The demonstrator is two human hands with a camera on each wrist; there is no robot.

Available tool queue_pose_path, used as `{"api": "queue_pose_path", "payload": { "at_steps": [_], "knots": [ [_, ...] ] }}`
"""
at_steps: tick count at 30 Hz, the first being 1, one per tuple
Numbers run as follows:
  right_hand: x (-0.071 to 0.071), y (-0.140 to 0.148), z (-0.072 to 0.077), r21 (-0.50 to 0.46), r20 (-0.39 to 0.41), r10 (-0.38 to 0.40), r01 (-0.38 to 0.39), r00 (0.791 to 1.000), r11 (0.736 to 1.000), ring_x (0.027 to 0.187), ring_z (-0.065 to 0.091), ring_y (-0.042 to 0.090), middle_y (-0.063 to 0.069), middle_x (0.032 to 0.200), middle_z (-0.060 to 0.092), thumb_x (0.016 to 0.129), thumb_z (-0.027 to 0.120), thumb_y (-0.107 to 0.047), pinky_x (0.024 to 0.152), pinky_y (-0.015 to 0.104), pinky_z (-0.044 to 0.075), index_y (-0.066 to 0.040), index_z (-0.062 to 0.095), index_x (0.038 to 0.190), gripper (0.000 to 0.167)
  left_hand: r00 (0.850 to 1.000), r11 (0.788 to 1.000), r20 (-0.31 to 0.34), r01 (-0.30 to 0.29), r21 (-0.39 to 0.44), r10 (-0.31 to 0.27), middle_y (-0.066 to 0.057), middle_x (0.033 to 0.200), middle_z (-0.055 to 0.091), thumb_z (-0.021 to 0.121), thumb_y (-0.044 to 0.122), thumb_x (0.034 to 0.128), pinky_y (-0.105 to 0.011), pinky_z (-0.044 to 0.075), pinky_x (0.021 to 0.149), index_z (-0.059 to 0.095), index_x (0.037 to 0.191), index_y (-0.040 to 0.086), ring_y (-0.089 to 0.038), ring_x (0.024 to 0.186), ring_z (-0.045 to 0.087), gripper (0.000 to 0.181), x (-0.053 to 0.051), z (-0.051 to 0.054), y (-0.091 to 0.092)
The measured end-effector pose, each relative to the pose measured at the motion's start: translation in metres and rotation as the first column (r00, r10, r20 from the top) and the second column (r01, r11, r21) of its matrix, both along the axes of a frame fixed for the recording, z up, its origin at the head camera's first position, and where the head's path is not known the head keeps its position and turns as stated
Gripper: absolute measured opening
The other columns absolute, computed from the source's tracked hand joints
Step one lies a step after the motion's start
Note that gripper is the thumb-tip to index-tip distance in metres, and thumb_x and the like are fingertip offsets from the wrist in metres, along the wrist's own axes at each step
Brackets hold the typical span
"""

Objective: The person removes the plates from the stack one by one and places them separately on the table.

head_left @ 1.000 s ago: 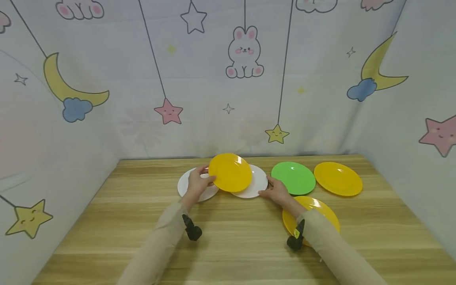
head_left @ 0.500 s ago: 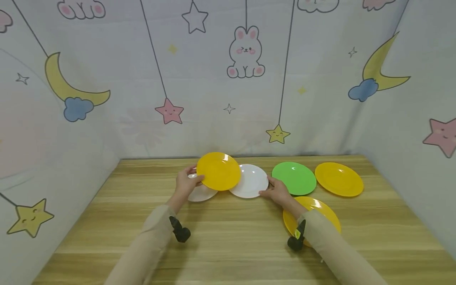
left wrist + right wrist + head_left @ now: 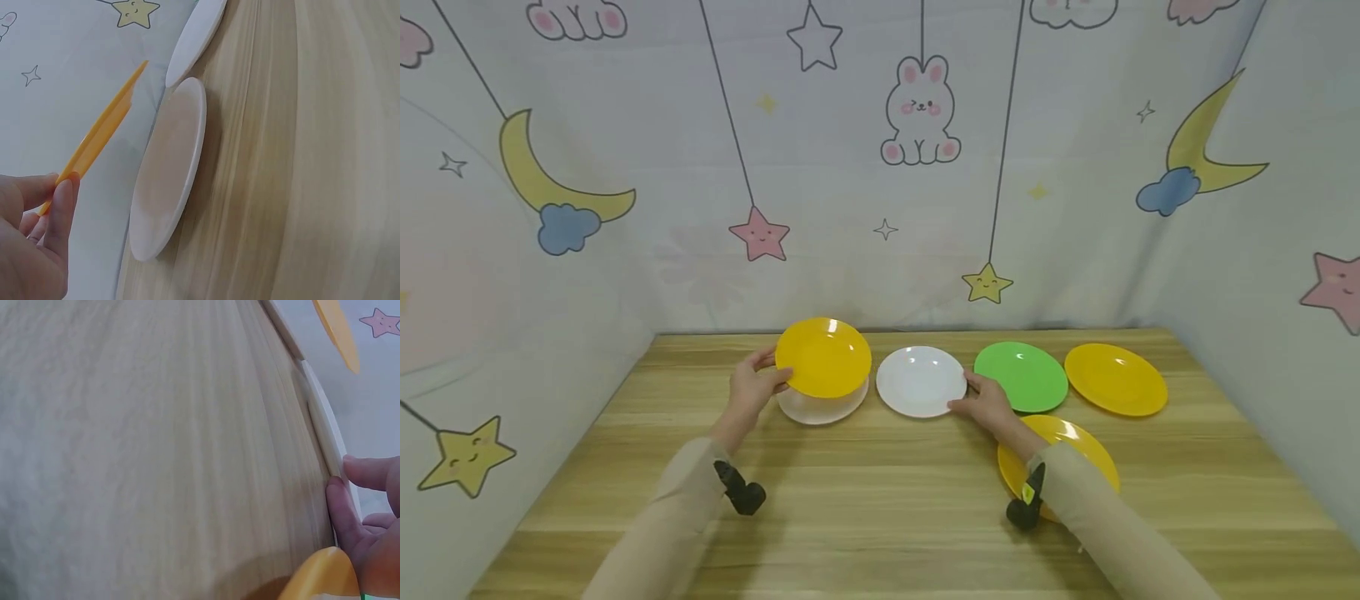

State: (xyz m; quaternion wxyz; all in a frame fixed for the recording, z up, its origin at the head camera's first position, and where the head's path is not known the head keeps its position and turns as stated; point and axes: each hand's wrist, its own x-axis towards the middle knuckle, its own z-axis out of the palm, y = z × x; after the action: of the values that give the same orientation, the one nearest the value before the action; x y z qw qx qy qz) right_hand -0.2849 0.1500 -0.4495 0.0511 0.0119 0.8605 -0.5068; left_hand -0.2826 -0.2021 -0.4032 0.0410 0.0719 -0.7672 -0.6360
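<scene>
My left hand (image 3: 752, 390) pinches the left rim of a yellow plate (image 3: 823, 357), held up off the table. Below that plate lies a white plate (image 3: 822, 410), partly covered by it in the head view; the left wrist view shows a gap between the yellow plate (image 3: 100, 134) and the white plate (image 3: 169, 169). A second white plate (image 3: 920, 382) rests on the table to the right. At its right rim is my right hand (image 3: 988, 406), gripping the edge between thumb and fingers, as the right wrist view also shows.
Behind my right hand lies a green plate (image 3: 1021, 377), with another yellow plate (image 3: 1116, 379) to its right. A third yellow plate (image 3: 1078, 454) sits under my right forearm, partly hidden. A patterned cloth (image 3: 820, 167) rises behind the wooden table (image 3: 880, 517).
My left hand has carried the yellow plate leftward, from overlapping both white plates to over the left one. The right hand has stayed at the right white plate's rim.
</scene>
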Motion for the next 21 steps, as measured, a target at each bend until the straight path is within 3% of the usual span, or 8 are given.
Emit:
{"api": "queue_pose_path", "payload": {
  "at_steps": [3, 7, 15, 21],
  "knots": [
    [0.0, -0.001, 0.0, -0.019, -0.002, -0.004, 0.004, 1.0, 1.0, 0.13, 0.031, 0.031, 0.022, 0.141, 0.031, 0.078, 0.068, -0.005, 0.099, 0.039, 0.04, 0.009, 0.032, 0.135, 0.069, 1.0, 1.0, -0.007, -0.009, 0.003, 0.009, -0.022, 0.124, 0.044, 0.06, -0.002, 0.0837, -0.018, 0.054, 0.066, 0.038, 0.136, -0.001, 0.0, 0.067, 0.059, 0.057, 0.004, 0.0, -0.013],
    [0.0, -0.002, 0.001, -0.046, 0.015, -0.013, 0.013, 1.0, 0.999, 0.121, 0.041, 0.031, 0.022, 0.142, 0.03, 0.078, 0.067, -0.001, 0.074, 0.029, 0.055, 0.008, 0.032, 0.136, 0.068, 1.0, 1.0, -0.001, -0.024, 0.02, 0.024, -0.021, 0.126, 0.042, 0.059, -0.001, 0.0846, -0.016, 0.053, 0.066, 0.035, 0.137, -0.001, 0.002, 0.066, 0.058, 0.058, 0.008, 0.0, -0.028],
    [-0.001, -0.004, 0.003, -0.04, 0.022, -0.038, 0.039, 0.999, 0.998, 0.095, 0.057, 0.026, 0.023, 0.138, 0.037, 0.076, 0.068, 0.001, 0.066, 0.026, 0.055, 0.006, 0.036, 0.135, 0.067, 0.997, 0.995, -0.001, -0.078, 0.061, 0.078, -0.017, 0.121, 0.043, 0.059, -0.001, 0.0848, -0.015, 0.053, 0.066, 0.034, 0.138, -0.002, 0.004, 0.064, 0.059, 0.059, 0.012, 0.003, -0.05],
    [-0.002, -0.004, 0.004, -0.039, 0.003, -0.055, 0.055, 0.998, 0.998, 0.076, 0.057, 0.017, 0.023, 0.118, 0.051, 0.076, 0.068, 0.002, 0.061, 0.024, 0.055, 0.004, 0.046, 0.129, 0.058, 0.993, 0.989, 0.037, -0.114, 0.091, 0.111, -0.008, 0.112, 0.044, 0.059, -0.001, 0.0847, -0.015, 0.053, 0.066, 0.032, 0.139, -0.001, 0.003, 0.064, 0.059, 0.061, 0.017, 0.002, -0.066]
  ]
}}
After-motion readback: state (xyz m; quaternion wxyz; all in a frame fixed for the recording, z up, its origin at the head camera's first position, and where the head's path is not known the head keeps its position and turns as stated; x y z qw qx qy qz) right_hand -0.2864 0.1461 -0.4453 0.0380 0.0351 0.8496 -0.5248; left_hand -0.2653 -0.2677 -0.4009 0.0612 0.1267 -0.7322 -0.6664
